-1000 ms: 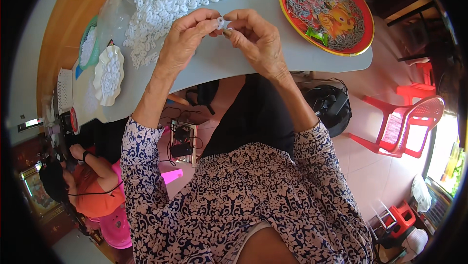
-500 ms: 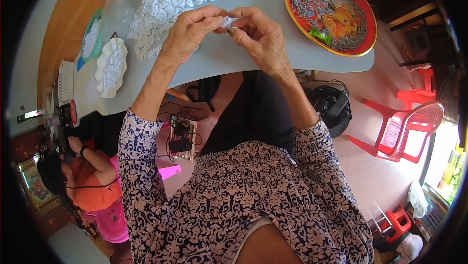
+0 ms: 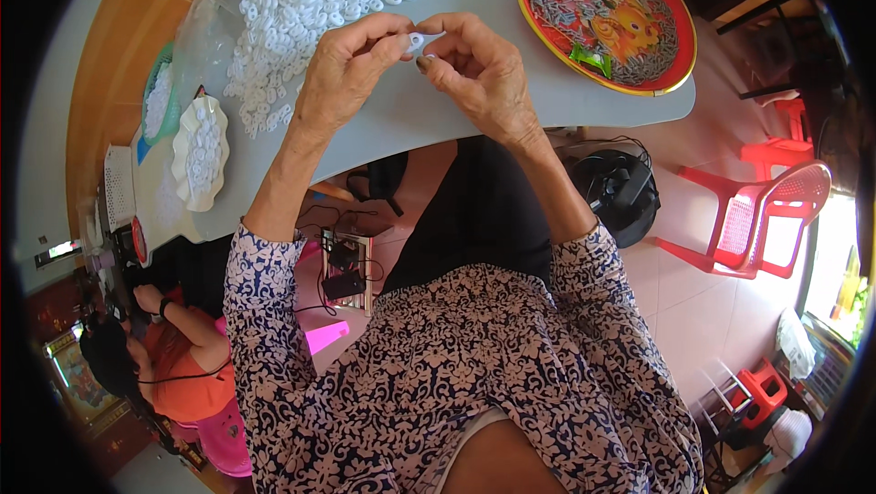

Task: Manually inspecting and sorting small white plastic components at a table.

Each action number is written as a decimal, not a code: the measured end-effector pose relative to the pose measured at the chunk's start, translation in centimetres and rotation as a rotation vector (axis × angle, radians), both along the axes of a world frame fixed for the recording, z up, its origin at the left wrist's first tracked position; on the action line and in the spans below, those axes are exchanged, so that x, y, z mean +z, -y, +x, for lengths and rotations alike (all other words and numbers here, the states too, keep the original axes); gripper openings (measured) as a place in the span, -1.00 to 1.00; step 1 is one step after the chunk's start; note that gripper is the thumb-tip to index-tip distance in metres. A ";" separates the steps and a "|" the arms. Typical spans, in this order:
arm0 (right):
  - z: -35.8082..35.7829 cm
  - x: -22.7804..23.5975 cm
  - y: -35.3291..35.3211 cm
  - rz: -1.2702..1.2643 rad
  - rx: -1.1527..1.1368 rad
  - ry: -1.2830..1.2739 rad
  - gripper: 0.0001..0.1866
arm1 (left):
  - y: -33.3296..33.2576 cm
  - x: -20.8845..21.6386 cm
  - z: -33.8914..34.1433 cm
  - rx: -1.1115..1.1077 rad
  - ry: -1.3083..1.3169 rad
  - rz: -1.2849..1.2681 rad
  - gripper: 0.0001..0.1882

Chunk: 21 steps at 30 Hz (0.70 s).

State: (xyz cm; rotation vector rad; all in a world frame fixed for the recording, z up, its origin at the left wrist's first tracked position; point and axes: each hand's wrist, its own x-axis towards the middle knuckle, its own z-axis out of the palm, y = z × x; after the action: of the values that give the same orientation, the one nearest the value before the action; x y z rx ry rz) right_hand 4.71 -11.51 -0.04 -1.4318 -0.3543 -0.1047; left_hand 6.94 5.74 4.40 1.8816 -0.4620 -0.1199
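Above the near edge of the table, both my hands are raised close together. My left hand [image 3: 345, 70] is closed, pinching a small white plastic piece [image 3: 417, 41] with a round hole between thumb and forefinger. My right hand [image 3: 484, 74] faces it with curled fingers. Its forefinger is at the far end of the white piece, and its thumb is pressed toward the other fingers. A sliver of white shows at that thumb, too small to name. Behind my left hand lies a large heap of similar white pieces [image 3: 292, 1].
A round red tray [image 3: 684, 52] with small grey screw-like pieces [image 3: 558, 3] and a green packet [image 3: 591, 61] is at right. On the left stand a scalloped dish [image 3: 219, 179] and a green basket [image 3: 149, 93]. A person in orange [image 3: 187, 375] sits lower left; a red chair [image 3: 721, 220] stands right.
My right thumb has moved a little away from the white piece, whose hole now shows more plainly at my left fingertips. The view has shifted slightly.
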 end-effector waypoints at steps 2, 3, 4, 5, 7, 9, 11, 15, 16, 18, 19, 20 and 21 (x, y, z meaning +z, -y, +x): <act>-0.1 0.2 0.2 -0.003 -0.011 0.002 -0.71 | 0.5 -0.1 0.1 0.015 0.022 -0.014 -0.75; -0.2 0.3 0.3 -0.005 -0.016 0.004 -0.71 | 0.5 -0.2 0.2 0.009 0.021 -0.018 -0.75; -0.2 0.3 0.5 -0.009 -0.022 0.003 -0.71 | 0.6 -0.1 0.2 -0.014 0.041 0.046 -0.76; -0.1 0.1 0.7 -0.014 -0.028 0.014 -0.71 | 0.8 -0.2 0.3 -0.037 0.062 0.109 -0.76; -0.2 0.1 1.1 -0.025 -0.039 0.023 -0.71 | 1.2 -0.7 0.6 -0.060 0.074 0.083 -0.77; -0.3 0.1 1.4 -0.048 -0.061 0.034 -0.72 | 1.5 -0.8 0.7 -0.079 0.086 0.056 -0.77; -0.3 0.2 1.8 -0.073 -0.055 0.026 -0.72 | 1.7 -0.6 0.6 -0.100 0.089 0.045 -0.76; -0.5 0.4 2.0 -0.032 -0.044 0.018 -0.75 | 2.0 -0.7 0.2 -0.068 0.106 0.008 -0.73; -0.5 0.5 2.0 -0.038 -0.042 0.017 -0.75 | 2.2 -0.7 0.0 -0.063 0.099 -0.051 -0.71; -0.5 0.7 2.2 0.024 -0.017 -0.010 -0.77 | 2.2 -0.9 -0.2 -0.055 0.091 -0.115 -0.68; -0.6 0.9 2.2 0.021 -0.013 -0.012 -0.77 | 2.1 -0.9 -0.4 -0.076 0.087 -0.060 -0.67; -0.7 1.1 2.2 -0.003 0.006 -0.013 -0.77 | 2.1 -0.9 -0.5 -0.097 0.083 -0.005 -0.66; -0.7 1.2 2.2 -0.027 0.024 -0.014 -0.78 | 2.1 -0.9 -0.6 -0.093 0.080 -0.008 -0.66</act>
State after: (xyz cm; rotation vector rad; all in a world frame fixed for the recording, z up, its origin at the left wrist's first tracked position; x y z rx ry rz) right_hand 4.00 -13.67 1.13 -1.4541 -0.3630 -0.0708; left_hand 6.35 3.61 3.45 1.8622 -0.6046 -0.1045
